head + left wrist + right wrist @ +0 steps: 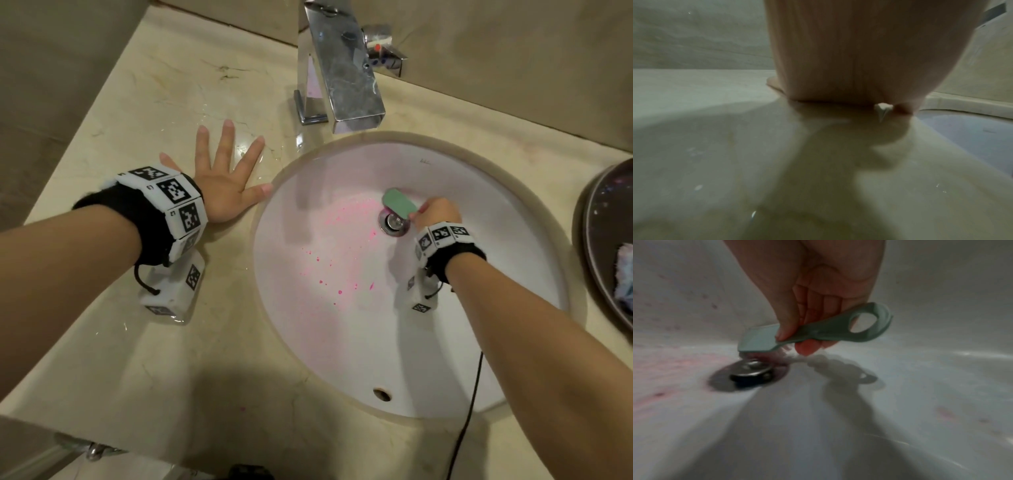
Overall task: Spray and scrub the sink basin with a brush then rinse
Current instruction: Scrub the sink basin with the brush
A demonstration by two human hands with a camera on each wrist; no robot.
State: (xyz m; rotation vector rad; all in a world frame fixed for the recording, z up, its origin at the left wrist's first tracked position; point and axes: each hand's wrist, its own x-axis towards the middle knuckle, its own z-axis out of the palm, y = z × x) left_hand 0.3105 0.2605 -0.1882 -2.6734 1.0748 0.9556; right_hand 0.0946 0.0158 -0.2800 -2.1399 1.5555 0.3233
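A white oval sink basin (342, 342) is set into a beige marble counter (144, 102). Pink spray spots and a pink film lie on its left and middle. My right hand (436, 212) pinches the handle of a pale green brush (399, 204) and holds its head down on the basin at the metal drain (394, 222). In the right wrist view the brush (818, 331) has a looped handle end, and its bristles touch the basin just behind the drain (748, 374). My left hand (226, 171) lies flat on the wet counter, fingers spread, thumb at the sink rim.
A square chrome faucet (339, 68) stands behind the basin with its spout over the rim. A dark round tray (603, 240) with a pale cloth sits at the right edge. A black cable (469, 421) hangs across the basin's front right rim. An overflow hole (382, 394) is at the front.
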